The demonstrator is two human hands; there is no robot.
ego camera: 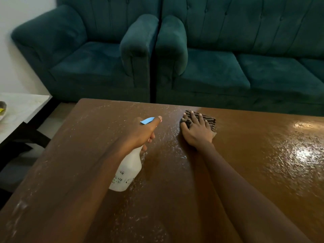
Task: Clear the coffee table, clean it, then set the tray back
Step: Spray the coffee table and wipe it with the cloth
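The brown coffee table fills the lower view, its top wet with spray droplets and glare at the right. My left hand grips the neck of a white spray bottle with a blue trigger, held just above the table's middle. My right hand lies flat, fingers spread, pressing a dark striped cloth onto the tabletop near the far edge. No tray shows on the coffee table.
A dark green armchair and a matching sofa stand just beyond the table's far edge. A pale side table sits at the left, with a partly visible item at its left edge.
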